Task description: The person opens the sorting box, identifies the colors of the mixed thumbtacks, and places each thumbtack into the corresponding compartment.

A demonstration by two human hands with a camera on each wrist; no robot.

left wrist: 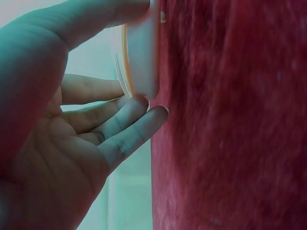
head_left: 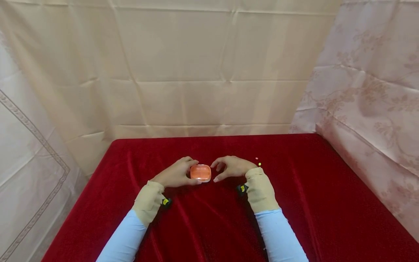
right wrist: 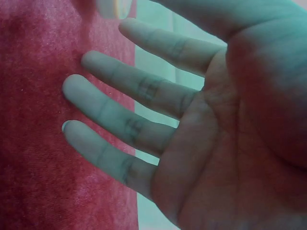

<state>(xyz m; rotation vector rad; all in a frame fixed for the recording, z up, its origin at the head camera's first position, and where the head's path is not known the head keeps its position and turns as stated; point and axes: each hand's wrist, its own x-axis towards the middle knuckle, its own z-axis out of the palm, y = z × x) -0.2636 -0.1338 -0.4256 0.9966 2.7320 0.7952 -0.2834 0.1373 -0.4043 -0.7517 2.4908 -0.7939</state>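
Observation:
A small rounded box (head_left: pixel 200 172) with a clear orange top and a white base is at the middle of the red table. My left hand (head_left: pixel 178 174) holds it from the left side, thumb on the near edge and fingers on the far edge. In the left wrist view, the white side of the box (left wrist: pixel 143 62) shows between thumb and fingers, close to the red cloth. To the right of the box, my right hand (head_left: pixel 231 167) is apart from it, fingers loosely bent with nothing between them. Only a corner of the box (right wrist: pixel 115 7) appears in the right wrist view.
Red velvet cloth (head_left: pixel 212 225) covers the table, with a few soft creases. A beige curtain (head_left: pixel 209 72) hangs behind the far edge; patterned curtains (head_left: pixel 370 91) stand at the sides. Two tiny pink and yellow-green spots (head_left: pixel 259 164) show beside the right wrist.

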